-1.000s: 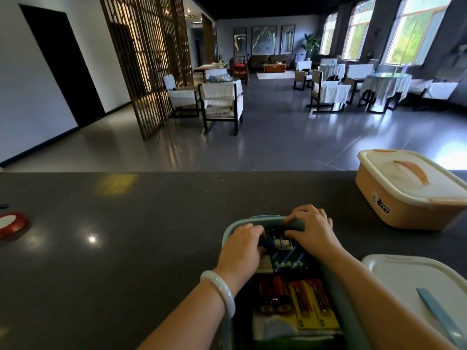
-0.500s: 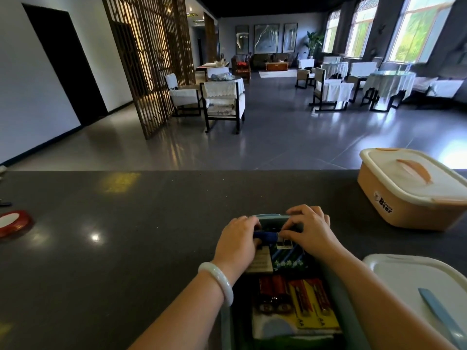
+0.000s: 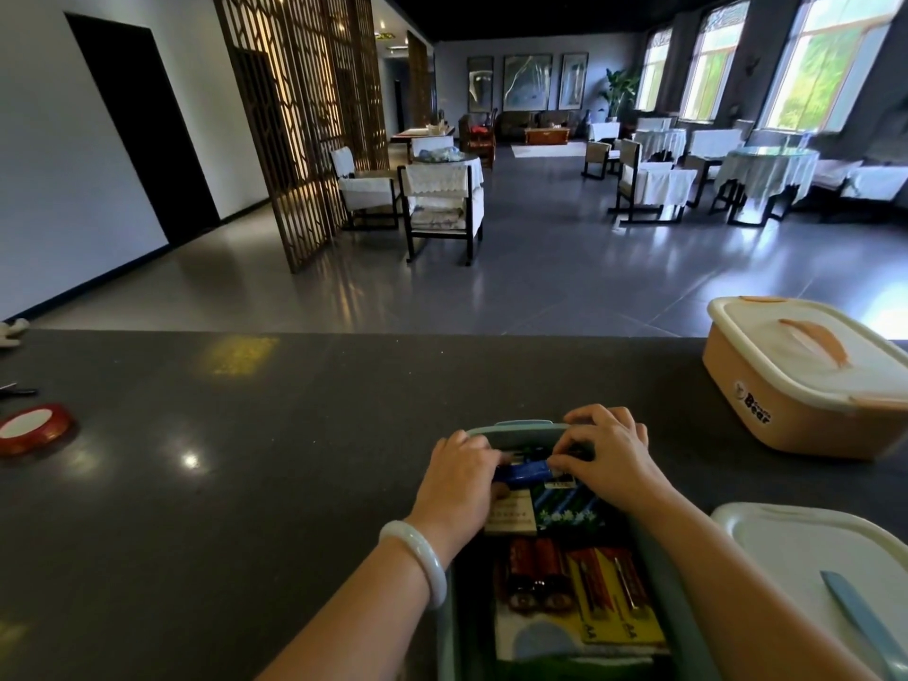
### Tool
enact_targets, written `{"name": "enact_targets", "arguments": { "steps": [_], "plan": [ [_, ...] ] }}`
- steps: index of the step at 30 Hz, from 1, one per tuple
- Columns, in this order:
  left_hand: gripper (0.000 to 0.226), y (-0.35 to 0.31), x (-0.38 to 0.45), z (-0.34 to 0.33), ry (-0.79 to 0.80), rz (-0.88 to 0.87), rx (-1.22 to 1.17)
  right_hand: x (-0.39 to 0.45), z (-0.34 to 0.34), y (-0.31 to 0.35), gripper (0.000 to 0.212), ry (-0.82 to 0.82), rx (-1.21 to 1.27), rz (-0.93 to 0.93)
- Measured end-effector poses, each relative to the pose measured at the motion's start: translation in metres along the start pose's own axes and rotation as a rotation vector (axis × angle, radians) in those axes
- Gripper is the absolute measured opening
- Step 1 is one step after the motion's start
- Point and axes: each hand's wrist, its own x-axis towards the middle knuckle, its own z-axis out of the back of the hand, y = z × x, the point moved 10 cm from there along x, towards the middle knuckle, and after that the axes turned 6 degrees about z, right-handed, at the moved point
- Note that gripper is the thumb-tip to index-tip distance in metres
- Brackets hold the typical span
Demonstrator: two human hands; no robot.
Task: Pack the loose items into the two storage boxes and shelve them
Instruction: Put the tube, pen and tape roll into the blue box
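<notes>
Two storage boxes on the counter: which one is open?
The teal box under both hands, nearest the camera. Its white lid lies beside it; the orange box far right is lidded.

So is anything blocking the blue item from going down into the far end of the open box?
Nothing visible does. Both hands, left and right, hold the blue item over the far end of the green box; the spot beneath is hidden by the hands.
</notes>
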Motion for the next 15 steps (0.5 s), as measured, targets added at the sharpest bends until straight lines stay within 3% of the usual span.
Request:
{"name": "enact_targets", "arguments": {
  "steps": [15],
  "plan": [
    [0.029,-0.0008,-0.0031,0.002,-0.004,0.0,0.028,-0.0012,0.0,0.0027,0.006,-0.008,-0.018,0.007]
  ]
}}
